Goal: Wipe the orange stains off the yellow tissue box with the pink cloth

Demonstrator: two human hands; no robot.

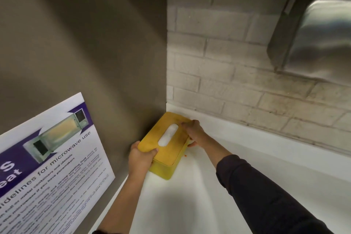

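Observation:
The yellow tissue box [167,150] lies on the white counter [190,205] in the corner where the grey panel meets the brick wall. Its lid has a white oval slot with tissue showing. My left hand [139,158] grips the box's near left corner, thumb on the lid. My right hand [194,132] holds the far right edge, fingers over the lid and thumb on the side. Faint orange smudges show on the lid, and a small orange speck [185,156] lies on the counter beside the box. No pink cloth is in view.
A grey panel [95,53] rises on the left, carrying a microwave-use poster [47,167]. A brick wall [237,72] runs behind the counter. A steel wall-mounted dispenser [313,30] hangs at the upper right.

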